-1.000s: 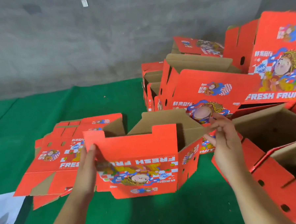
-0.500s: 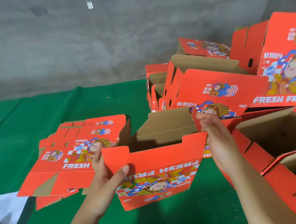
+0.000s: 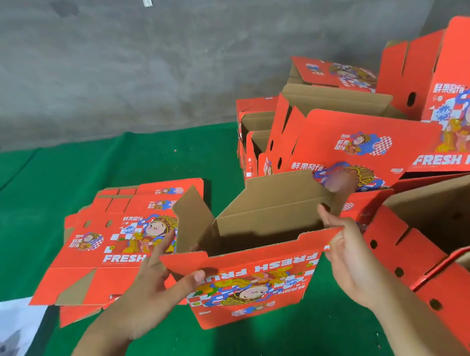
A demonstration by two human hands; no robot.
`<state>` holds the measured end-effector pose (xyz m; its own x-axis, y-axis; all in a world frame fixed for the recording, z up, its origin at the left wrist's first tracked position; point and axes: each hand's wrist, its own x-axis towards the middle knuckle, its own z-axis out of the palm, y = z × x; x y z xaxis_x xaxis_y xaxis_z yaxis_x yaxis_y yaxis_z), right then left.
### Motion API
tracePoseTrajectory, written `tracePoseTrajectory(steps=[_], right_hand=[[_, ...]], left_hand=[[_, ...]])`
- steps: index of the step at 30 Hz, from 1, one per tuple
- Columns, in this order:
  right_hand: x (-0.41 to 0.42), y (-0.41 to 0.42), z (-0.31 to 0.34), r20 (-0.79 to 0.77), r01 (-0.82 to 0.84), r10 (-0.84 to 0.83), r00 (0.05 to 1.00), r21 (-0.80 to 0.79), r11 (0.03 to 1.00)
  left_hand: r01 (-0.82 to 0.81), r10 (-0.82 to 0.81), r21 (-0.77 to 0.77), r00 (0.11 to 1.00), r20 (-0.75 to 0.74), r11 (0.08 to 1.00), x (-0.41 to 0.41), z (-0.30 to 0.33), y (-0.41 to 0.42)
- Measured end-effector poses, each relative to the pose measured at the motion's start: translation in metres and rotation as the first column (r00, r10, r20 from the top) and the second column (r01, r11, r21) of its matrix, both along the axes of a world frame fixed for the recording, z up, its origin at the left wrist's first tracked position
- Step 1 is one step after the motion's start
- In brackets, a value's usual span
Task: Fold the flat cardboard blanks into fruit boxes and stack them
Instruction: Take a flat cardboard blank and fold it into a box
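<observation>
Grip, left hand (image 3: 150,288): the near-left top corner of the half-folded box (image 3: 250,280) is pinched, thumb laid on the red printed front panel, fingers behind the edge.
Grip, right hand (image 3: 347,256): the near-right top corner of the same box is clasped, thumb raised above the rim and fingers curled over the red edge.
Half-folded box: it is held open-topped between both hands over the green cloth (image 3: 91,163), near its front edge; the brown inside is seen from above.
Front panel: the cartoon print and the words FRESH FRUIT are shown upside down towards the camera.
Left side flap (image 3: 191,221): a brown flap is stood upright and tilted outward at the box's left end.
Rear flap (image 3: 281,191): a brown panel is raised behind the opening, leaning away.
Flat blanks (image 3: 114,238): a stack is laid printed side up on the cloth, just left of the held box and partly hidden behind the left hand.
Folded boxes (image 3: 362,144): several are piled at the right, from the far edge of the cloth forward, some on their sides with brown insides shown.
Nearest open box (image 3: 435,238): it is set at the right edge, just beside the right hand, with round holes in its red side.
Wall (image 3: 167,59): grey concrete is seen behind the cloth.
</observation>
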<state>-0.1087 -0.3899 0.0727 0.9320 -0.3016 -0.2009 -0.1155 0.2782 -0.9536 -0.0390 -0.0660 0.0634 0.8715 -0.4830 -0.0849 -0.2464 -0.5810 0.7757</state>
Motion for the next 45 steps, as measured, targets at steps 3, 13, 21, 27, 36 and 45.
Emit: tracePoseTrajectory(steps=[3,13,21,27,36,45], right_hand=[[-0.014,-0.014,-0.007,-0.015,-0.016,0.017,1.0,0.053,0.998],[-0.041,-0.047,0.012,-0.006,-0.165,0.166,0.986,0.088,0.982],[-0.029,-0.003,-0.006,-0.289,-0.093,-0.101,0.952,-0.587,0.804],[-0.04,-0.001,-0.041,0.004,0.091,-0.226,0.974,-0.922,0.377],[-0.037,0.008,-0.052,0.11,0.153,-0.107,0.988,-0.722,0.675],[-0.048,0.012,-0.062,0.225,0.192,-0.006,0.974,-0.816,0.545]], left_hand=[[-0.016,0.017,-0.029,1.0,0.018,0.999,-0.008,-0.003,-0.007],[-0.234,0.261,-0.149,0.945,0.197,0.961,-0.033,-0.007,-0.023],[-0.625,0.651,-0.184,0.718,0.246,0.759,-0.036,-0.031,-0.055],[-0.657,0.621,-0.086,0.65,0.438,0.749,-0.023,-0.032,-0.056],[-0.548,0.629,-0.325,0.576,0.522,0.771,-0.02,-0.041,-0.051],[-0.267,0.302,-0.148,0.748,0.591,0.952,-0.01,-0.038,-0.04]])
